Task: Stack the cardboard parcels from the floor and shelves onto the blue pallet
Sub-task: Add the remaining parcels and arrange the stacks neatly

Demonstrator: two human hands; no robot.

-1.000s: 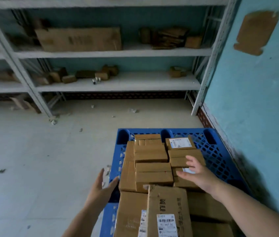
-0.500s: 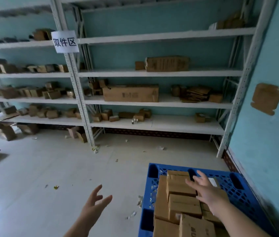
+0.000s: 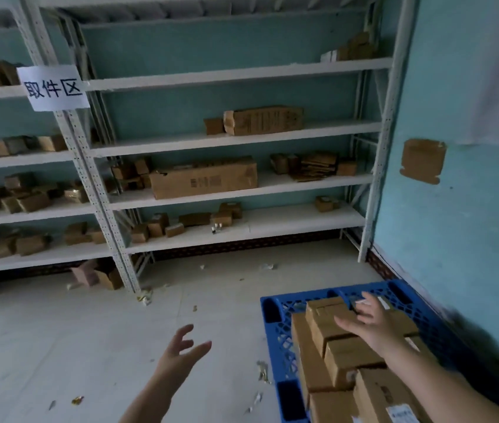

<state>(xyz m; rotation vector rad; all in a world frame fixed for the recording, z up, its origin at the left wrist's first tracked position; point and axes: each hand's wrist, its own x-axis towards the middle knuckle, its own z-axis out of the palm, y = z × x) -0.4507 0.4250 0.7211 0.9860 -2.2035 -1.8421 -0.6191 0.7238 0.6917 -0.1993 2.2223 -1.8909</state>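
The blue pallet lies at the lower right with several cardboard parcels stacked on it. My right hand hovers over the top parcels, fingers spread, holding nothing. My left hand is raised over the bare floor left of the pallet, fingers apart and empty. More parcels rest on the white shelves: a long box, another long box one shelf higher, and small boxes on the lowest shelf.
White metal racks span the back wall, with a paper sign on an upright. Small boxes sit on the floor under the left rack. Paper scraps litter the floor. A teal wall runs along the right.
My view has lifted from the pallet up to the shelves. My right hand has risen off the parcels, and my left hand has moved away from the pallet's edge.
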